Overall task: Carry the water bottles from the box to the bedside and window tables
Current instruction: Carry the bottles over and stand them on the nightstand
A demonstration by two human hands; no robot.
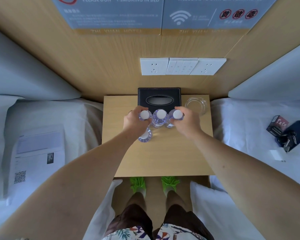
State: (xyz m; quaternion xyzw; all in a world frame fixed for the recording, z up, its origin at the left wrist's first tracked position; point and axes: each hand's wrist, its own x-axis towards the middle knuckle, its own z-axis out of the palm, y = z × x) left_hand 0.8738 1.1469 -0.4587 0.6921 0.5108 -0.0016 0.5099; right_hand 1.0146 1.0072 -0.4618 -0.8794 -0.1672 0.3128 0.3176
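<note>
Under both hands sits the bedside table, with white beds well out to each side. Just past the fingers is a black tissue box, and a glass ashtray sits beyond the right hand. Four water bottles stand on the table between the hands, three in a row and one nearer, under the left wrist. They look full, so they are probably a bit heavy, and the thin plastic may squash. The neck under the cap seems the best place to hold. The left hand curls around the left bottle's top. The right hand curls around the right bottle's top. Both arms reach straight forward.
</note>
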